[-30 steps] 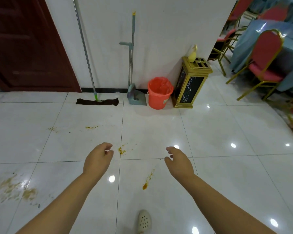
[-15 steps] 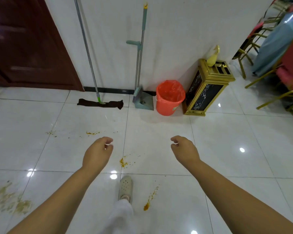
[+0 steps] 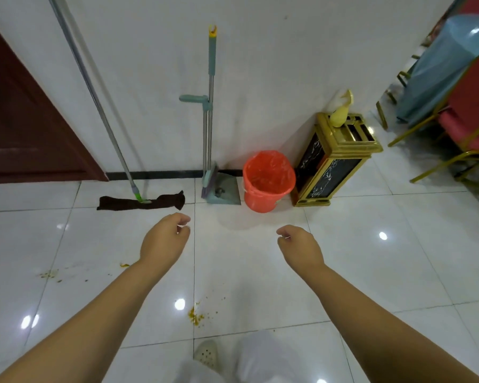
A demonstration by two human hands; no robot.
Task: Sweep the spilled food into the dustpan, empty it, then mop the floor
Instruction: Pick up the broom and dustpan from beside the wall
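A: What are the hands doing?

B: Both are held out over the floor (image 3: pixel 371 272). The left hand (image 3: pixel 163 241) is loosely curled, fingers bent in, and it holds nothing. The right hand (image 3: pixel 302 248) is the same, half curled and holding nothing.

A: Where is the dustpan?

B: The dustpan (image 3: pixel 223 190) sits on the floor by the wall, past the hands and between them. The broom (image 3: pixel 210 106) stands up in it, leaning on the wall.

A: And the mop?

B: The mop (image 3: pixel 140 201) is just past the left hand, a bit to its left. Its dark cloth lies flat on the floor and its long pole leans on the wall.

A: Where is the spilled food?

B: One yellow patch of spilled food (image 3: pixel 195 316) is on the floor under the arms, nearer the body than the hands. More small bits (image 3: pixel 49 273) lie well to the left of the left hand.

A: Anything else?

B: An orange bucket (image 3: pixel 267 181) stands past the right hand, just beside the dustpan. A gold and black bin (image 3: pixel 333 161) is touching it on the far side.
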